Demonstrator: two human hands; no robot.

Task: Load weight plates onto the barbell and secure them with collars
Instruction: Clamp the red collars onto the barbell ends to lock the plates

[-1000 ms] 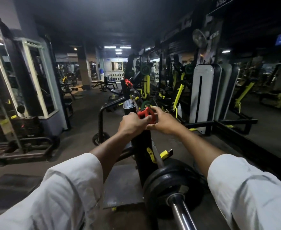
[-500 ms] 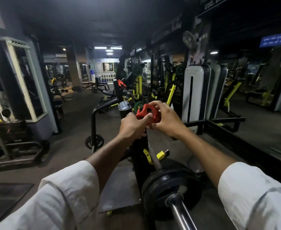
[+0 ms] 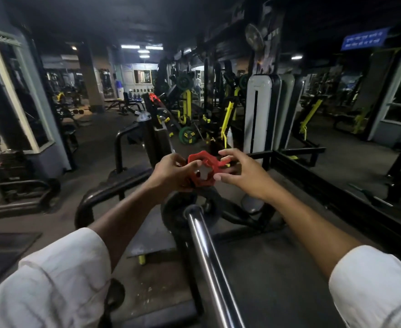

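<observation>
A: Running up from the bottom centre of the frame, the barbell [image 3: 209,261] is the biggest thing in play; its shiny sleeve points away from the person toward the middle of the picture.

B: And the weight plate [image 3: 178,216]?

A: Dark, already on the sleeve, just above the frame's centre-bottom, its hub around the bar. It looks seated, so the step in hand is probably the collar.

B: Where is that?

A: The red collar [image 3: 204,166] sits dead centre, held up in the air above the plate, not yet on the bar. Its opening faces the camera, so the bore looks roughly square to the sleeve end.

B: How do the hands stand?

A: The left hand [image 3: 168,174] is pinched on the collar's left rim, thumb across its face. The right hand [image 3: 244,174] is half spread, fingertips touching the right side where the lever juts out; whether it truly grips cannot be told.

B: So what would do it well?

A: Likely opening the lever fully first, then bringing the bore down in line with the bar tip and sliding it straight along until it touches the plate. If it goes on tilted it may bind. Clamping only once it is flush should leave no gap for the plate to shift.
</observation>
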